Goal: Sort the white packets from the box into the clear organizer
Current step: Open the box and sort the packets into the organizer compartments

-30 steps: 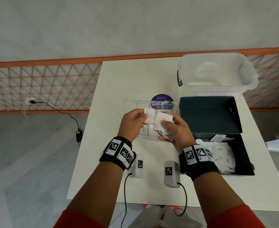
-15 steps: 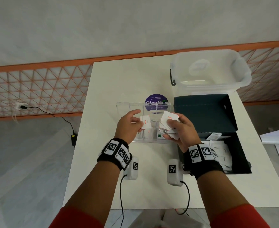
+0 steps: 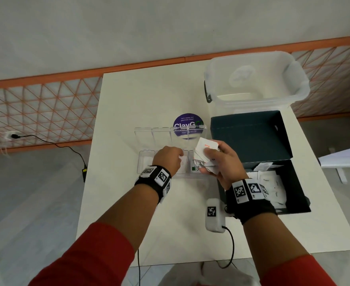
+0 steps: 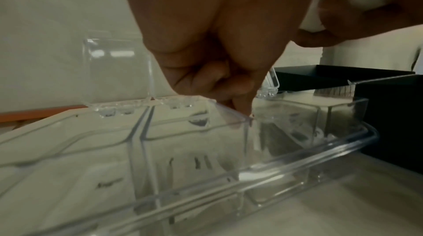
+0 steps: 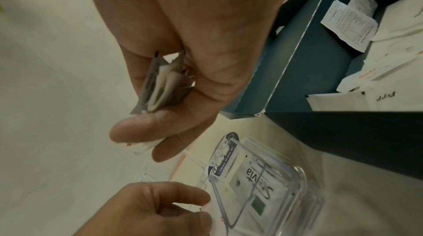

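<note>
The clear organizer (image 3: 147, 162) lies mid-table with its lid (image 3: 159, 133) standing open. My left hand (image 3: 173, 157) reaches down into a middle compartment, its curled fingers pinching a white packet (image 3: 183, 162) at the divider (image 4: 246, 131). Just right of the organizer, my right hand (image 3: 209, 159) grips a bundle of white packets (image 3: 206, 146), the top one printed in red. The right wrist view shows that bundle (image 5: 158, 84) folded between thumb and fingers. One packet with a green mark (image 5: 258, 185) lies in the rightmost compartment. More packets (image 3: 269, 182) fill the dark box (image 3: 295, 182).
The dark box's lid (image 3: 248, 137) stands open behind it. A large clear plastic tub (image 3: 252, 79) sits at the table's back right. A purple round sticker (image 3: 187, 124) shows behind the organizer. A small white tagged device (image 3: 213, 215) with a cable lies near the front edge.
My left hand has dropped from in front of the organizer down into a compartment, taking its packet along. The right hand has shifted slightly right with its bundle.
</note>
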{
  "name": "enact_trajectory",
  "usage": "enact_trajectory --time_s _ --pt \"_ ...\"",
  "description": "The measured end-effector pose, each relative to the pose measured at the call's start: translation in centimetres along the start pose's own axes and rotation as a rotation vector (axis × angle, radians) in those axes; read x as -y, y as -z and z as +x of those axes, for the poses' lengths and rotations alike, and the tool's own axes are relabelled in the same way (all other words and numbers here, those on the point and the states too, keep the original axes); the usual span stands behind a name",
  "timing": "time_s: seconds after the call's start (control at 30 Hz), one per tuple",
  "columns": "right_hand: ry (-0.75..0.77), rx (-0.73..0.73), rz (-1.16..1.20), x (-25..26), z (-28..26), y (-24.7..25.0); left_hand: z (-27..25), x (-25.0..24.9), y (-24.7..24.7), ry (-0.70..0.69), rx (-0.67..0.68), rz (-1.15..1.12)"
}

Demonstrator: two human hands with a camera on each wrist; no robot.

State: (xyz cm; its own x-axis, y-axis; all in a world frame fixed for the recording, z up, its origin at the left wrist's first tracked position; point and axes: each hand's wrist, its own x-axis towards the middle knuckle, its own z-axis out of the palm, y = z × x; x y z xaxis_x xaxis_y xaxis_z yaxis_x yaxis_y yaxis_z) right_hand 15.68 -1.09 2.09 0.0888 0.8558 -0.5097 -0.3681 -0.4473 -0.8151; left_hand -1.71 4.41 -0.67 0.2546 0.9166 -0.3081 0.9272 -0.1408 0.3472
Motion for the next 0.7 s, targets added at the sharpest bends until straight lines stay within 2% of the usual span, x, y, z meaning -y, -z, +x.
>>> enact_trajectory --time_s 0.17,0.23,0.33,0.43,0.53,0.6,0.7 --pt "0.002 0.004 0.006 0.0 0.2 0.3 0.1 -0.4 -0.6 -0.064 0.025 0.238" --pt "0.000 0.015 0.009 0.0 0.2 0.2 -0.1 -0.3 -0.7 -0.107 0.012 0.267" --pt "0.000 0.030 -0.011 -0.1 0.1 0.0 -0.7 0.0 -0.4 -0.157 -0.082 0.224" --pt "-0.006 0.048 -0.027 -0.2 -0.1 -0.1 -1.6 0.3 0.9 -0.158 -0.194 -0.006" --pt "-0.017 0.074 -0.045 -0.2 -0.2 -0.3 -2.7 -0.2 3.0 -0.074 -0.304 -0.482" --pt "-0.020 0.089 -0.060 -0.2 -0.4 -0.6 -3.3 -1.0 4.2 0.000 -0.216 -0.744" --pt "-0.021 0.131 -0.084 -0.1 -0.7 -1.2 -3.7 -1.9 4.7 0.006 -0.105 -0.825"
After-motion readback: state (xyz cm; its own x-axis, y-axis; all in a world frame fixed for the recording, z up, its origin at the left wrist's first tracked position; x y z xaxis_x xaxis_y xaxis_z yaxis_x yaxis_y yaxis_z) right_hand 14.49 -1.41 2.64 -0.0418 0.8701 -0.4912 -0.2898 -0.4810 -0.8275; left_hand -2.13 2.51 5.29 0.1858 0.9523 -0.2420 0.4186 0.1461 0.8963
